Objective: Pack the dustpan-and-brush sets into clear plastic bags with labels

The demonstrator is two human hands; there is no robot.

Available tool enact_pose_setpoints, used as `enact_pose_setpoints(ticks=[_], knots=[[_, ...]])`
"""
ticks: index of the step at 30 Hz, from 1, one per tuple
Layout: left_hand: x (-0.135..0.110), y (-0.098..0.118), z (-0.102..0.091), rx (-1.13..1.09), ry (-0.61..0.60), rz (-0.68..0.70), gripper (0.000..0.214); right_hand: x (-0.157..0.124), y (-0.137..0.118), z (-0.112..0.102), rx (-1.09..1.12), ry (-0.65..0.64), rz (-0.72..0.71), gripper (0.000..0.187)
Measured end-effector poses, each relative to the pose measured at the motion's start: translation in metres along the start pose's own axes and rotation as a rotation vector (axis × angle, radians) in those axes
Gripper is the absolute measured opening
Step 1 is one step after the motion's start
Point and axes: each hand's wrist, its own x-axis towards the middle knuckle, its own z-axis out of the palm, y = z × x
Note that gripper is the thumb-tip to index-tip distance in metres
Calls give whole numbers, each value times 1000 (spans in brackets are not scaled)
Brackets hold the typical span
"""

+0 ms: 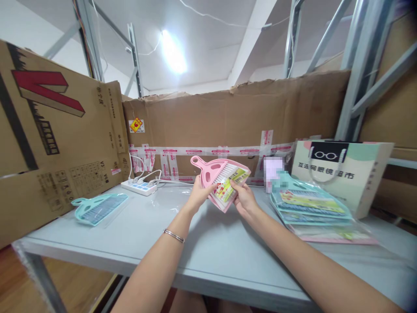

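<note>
Pink dustpan and brush set (pixel 212 174): up in front of me, above the middle of the table (pixel 208 254), tilted, with its looped handle toward the far left and its wide mouth toward the near right.
Bristles (pixel 228 168): white, lying inside the pan and partly covered by a yellow-green label card (pixel 240 176).
My left hand (pixel 197 193): closed on the left edge of the pink set, thumb over the front.
My right hand (pixel 246 198): gripping the near right side of the same set, thumb pressed on the card.
Bracelet (pixel 174 235): silver, around my left wrist.
Turquoise set (pixel 102 209): lying on the left of the table, handle pointing left, well apart from my hands.
Power strip (pixel 138 187): white and blue, at the far left, with white plugs and cables in it.
Turquoise stack (pixel 311 212): on the right, several sets piled up in clear plastic, a pink edge showing at the bottom.
Paper bag (pixel 374 174): upright just behind the stack, with glasses printed on its front and a rope handle.
Cardboard: a large printed box (pixel 78 143) stands on the left, and a taped brown panel (pixel 208 119) runs along the far side.
</note>
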Motion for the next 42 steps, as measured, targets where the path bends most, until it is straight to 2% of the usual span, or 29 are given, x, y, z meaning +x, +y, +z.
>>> enact_pose_setpoints(ticks=[8, 14, 16, 17, 18, 20, 22, 25, 26, 28, 32, 35, 38, 42], knots=[[3, -3, -1, 23, 18, 17, 54, -2, 0, 0, 23, -80, 49, 14], [0, 2, 3, 131, 37, 24, 48, 1, 5, -6, 14, 6, 8, 20], [5, 11, -3, 184, 112, 63, 41, 3, 5, -7, 18, 2, -10, 21], [9, 19, -8, 206, 190, 90, 37, 4, 4, -7, 25, 4, -13, 21], [14, 29, -16, 233, 294, 131, 32, 4, 3, -7, 36, 9, -15, 21], [25, 52, -38, 254, 415, 240, 23, 3, 0, -6, 61, 31, -14, 21], [33, 76, -67, 324, 452, 315, 22, 3, -2, -5, 80, 56, -13, 21], [37, 98, -116, 566, 544, 329, 24, 1, -3, -3, 76, 80, 1, 19], [36, 100, -133, 652, 594, 307, 25, 0, -2, -2, 67, 81, 12, 18], [31, 97, -165, 817, 637, 179, 26, -3, 3, 0, 34, 64, 43, 15], [19, 75, -220, 1215, 717, -27, 34, -15, 19, 4, -38, -30, 106, 16], [11, 60, -250, 1531, 533, -248, 37, -24, 31, 7, -60, -90, 128, 14], [3, 48, -269, 1692, 342, -451, 34, -30, 37, 11, -81, -126, 137, 15], [-8, 42, -278, 1810, 226, -500, 29, -26, 25, 12, -55, -52, 118, 15]])
